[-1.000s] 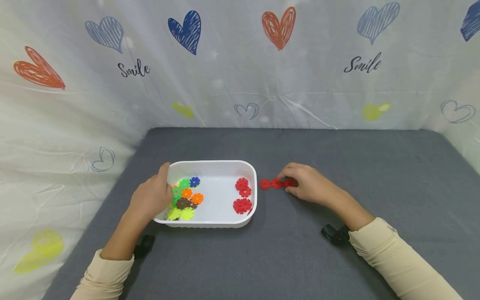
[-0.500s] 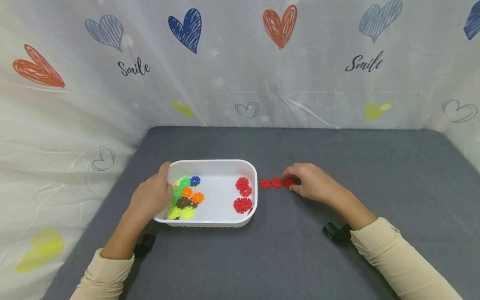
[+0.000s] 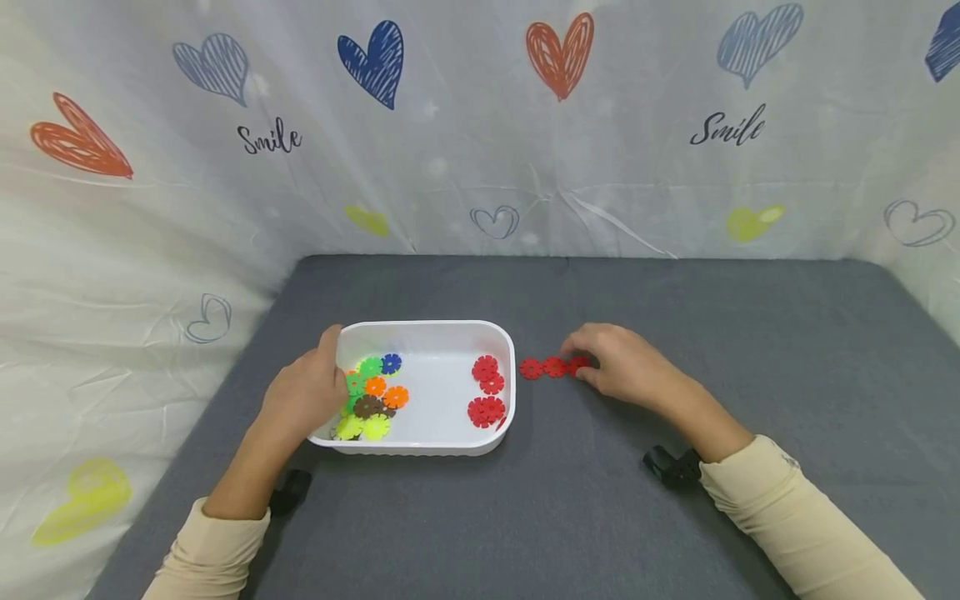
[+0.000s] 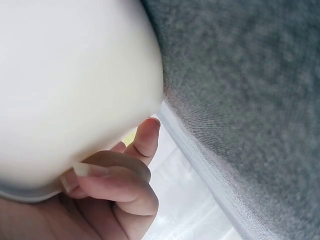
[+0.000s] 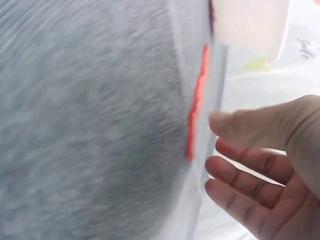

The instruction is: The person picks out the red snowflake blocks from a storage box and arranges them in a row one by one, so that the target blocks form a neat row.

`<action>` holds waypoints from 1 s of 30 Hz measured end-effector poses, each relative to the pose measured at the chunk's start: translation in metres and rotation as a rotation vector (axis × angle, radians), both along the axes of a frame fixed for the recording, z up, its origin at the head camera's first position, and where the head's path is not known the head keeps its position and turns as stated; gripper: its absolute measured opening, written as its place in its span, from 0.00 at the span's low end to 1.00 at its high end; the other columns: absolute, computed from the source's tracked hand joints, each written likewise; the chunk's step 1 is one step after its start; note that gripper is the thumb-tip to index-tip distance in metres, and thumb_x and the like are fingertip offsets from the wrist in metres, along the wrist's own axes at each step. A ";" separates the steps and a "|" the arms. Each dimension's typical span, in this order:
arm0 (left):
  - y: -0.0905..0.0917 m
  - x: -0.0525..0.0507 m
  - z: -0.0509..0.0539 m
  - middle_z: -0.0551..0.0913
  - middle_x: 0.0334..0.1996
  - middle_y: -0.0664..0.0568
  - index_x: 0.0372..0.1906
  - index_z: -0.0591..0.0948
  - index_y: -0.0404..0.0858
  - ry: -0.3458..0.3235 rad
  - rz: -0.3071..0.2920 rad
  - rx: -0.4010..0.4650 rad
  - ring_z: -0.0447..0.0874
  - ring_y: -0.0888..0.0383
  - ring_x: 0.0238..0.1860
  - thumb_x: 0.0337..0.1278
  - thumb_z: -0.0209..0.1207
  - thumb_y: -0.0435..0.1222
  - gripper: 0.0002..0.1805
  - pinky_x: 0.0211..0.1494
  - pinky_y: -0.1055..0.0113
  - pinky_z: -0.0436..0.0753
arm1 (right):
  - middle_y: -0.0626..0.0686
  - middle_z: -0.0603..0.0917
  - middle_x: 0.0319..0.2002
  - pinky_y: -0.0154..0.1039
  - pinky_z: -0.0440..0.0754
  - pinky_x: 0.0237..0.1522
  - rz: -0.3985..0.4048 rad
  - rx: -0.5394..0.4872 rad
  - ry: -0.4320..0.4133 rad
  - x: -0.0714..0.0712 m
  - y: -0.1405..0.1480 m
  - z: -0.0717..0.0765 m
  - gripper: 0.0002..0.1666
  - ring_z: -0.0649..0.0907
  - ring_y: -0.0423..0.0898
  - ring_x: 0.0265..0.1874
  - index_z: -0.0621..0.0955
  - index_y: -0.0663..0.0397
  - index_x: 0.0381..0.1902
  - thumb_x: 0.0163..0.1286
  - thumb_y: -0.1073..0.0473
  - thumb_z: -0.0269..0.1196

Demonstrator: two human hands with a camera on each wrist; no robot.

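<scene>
Tabletop grey, curtain heart-printed — left fingers grip tub, right fingers relaxed near red discs.

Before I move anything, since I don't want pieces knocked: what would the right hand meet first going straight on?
Probably the row of red discs just ahead of the right hand, though depth is unclear.

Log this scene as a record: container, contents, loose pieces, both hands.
Container: white tub on a gray surface
Contents, left: blue piece, plus green, orange, brown and yellow ones
Contents, right: red pieces
Loose: row of red discs, right of the tub
Left hand: grips the tub's left end
Right hand: at the row's right end, holding nothing
</scene>
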State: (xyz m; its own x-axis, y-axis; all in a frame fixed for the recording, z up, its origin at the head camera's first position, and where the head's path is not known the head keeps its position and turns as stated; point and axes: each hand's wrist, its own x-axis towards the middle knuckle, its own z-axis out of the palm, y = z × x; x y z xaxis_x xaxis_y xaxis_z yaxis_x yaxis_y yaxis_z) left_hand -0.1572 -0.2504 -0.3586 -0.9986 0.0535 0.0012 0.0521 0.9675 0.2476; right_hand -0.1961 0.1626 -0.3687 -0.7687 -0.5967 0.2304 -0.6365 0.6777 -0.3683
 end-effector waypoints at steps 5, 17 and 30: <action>-0.001 0.000 0.001 0.80 0.49 0.30 0.74 0.54 0.29 -0.002 0.006 -0.003 0.81 0.41 0.33 0.68 0.43 0.32 0.32 0.33 0.46 0.78 | 0.52 0.86 0.40 0.48 0.80 0.44 0.005 -0.081 0.127 0.004 -0.013 0.012 0.14 0.83 0.49 0.40 0.86 0.58 0.41 0.62 0.77 0.62; -0.003 0.000 0.001 0.81 0.49 0.30 0.74 0.55 0.29 0.007 -0.002 0.002 0.82 0.41 0.33 0.67 0.44 0.31 0.32 0.33 0.46 0.78 | 0.52 0.84 0.44 0.40 0.82 0.47 0.236 -0.136 0.153 0.029 -0.083 0.041 0.11 0.82 0.46 0.43 0.85 0.59 0.43 0.61 0.70 0.70; 0.000 -0.001 0.001 0.80 0.50 0.31 0.74 0.54 0.30 -0.005 0.002 0.012 0.81 0.42 0.33 0.67 0.43 0.31 0.32 0.34 0.46 0.78 | 0.56 0.75 0.56 0.41 0.82 0.44 0.120 0.664 -0.049 0.030 -0.149 0.036 0.29 0.74 0.52 0.53 0.78 0.48 0.57 0.59 0.50 0.72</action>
